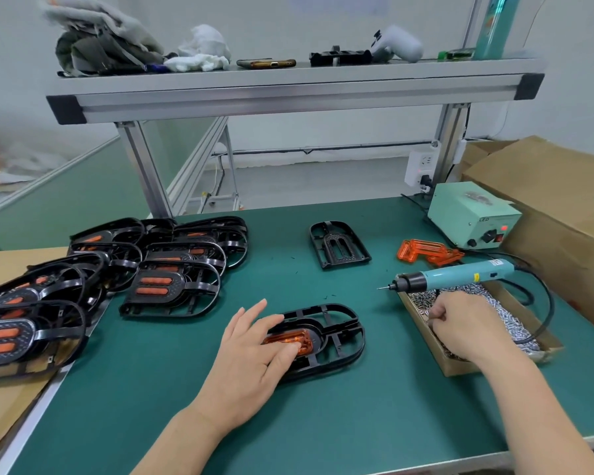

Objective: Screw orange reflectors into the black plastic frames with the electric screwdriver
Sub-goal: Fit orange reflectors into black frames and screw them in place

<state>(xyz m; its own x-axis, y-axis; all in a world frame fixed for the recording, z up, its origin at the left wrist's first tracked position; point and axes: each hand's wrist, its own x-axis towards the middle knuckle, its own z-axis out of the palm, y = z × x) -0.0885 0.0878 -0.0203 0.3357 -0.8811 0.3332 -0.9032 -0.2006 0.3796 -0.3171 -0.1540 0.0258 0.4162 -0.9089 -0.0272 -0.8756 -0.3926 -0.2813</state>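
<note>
Reflector point(290, 339) is sitting in the frame point(323, 332) on the tabletop point(151, 389). I am seeing the left hand point(251, 358) pressing it, fingers flat. The right hand point(467, 323) is curling inside the screw box point(458, 368); I cannot tell its grip.

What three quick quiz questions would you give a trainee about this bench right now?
1. True or false: the right hand grips the electric screwdriver.
2. The left hand presses on: A) the orange reflector seated in a black frame; B) the green power unit; C) the empty frame further back.
3. Fill in: the right hand reaches into the cardboard box of ____.

Key: 1 false, it lies across the box edge; 2 A; 3 screws.
</note>
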